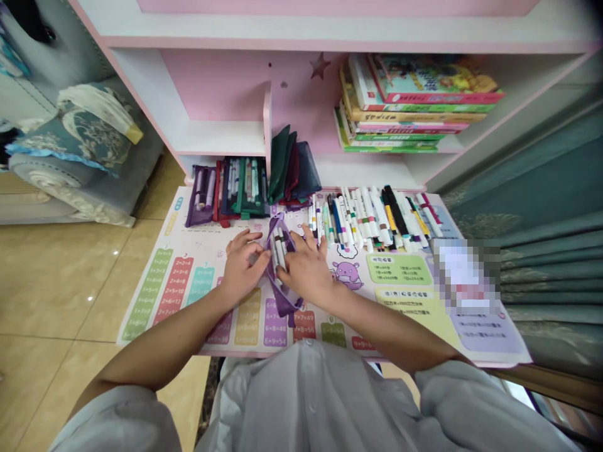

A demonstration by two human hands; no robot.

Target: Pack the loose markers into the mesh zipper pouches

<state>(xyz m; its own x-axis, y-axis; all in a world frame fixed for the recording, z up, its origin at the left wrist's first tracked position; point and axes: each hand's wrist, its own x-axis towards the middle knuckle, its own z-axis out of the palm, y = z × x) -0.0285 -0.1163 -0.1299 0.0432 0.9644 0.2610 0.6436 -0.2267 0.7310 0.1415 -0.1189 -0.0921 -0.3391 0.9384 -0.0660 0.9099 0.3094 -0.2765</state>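
Observation:
A purple mesh pencil pouch [285, 305] lies unzipped on the desk in front of me, with several white markers [279, 246] inside. My left hand [244, 265] is on its left side, fingers spread, the thumb tip touching the pouch's edge. Over the right side rests my right hand [307, 267]; its thumb reaches into the opening against the markers while the other fingers spread out beyond the rim. Part of the pouch is hidden under this hand. Right of it lies a row of loose markers [365, 216] in several colours.
Filled mesh pouches [245, 188] lie at the back left; folded green, red and dark mesh pouches [294, 166] lean against a shelf divider [268, 132]. Books [409, 119] are stacked on the shelf. A blurred phone-like object [466, 276] lies at the right on the printed desk mat [405, 307].

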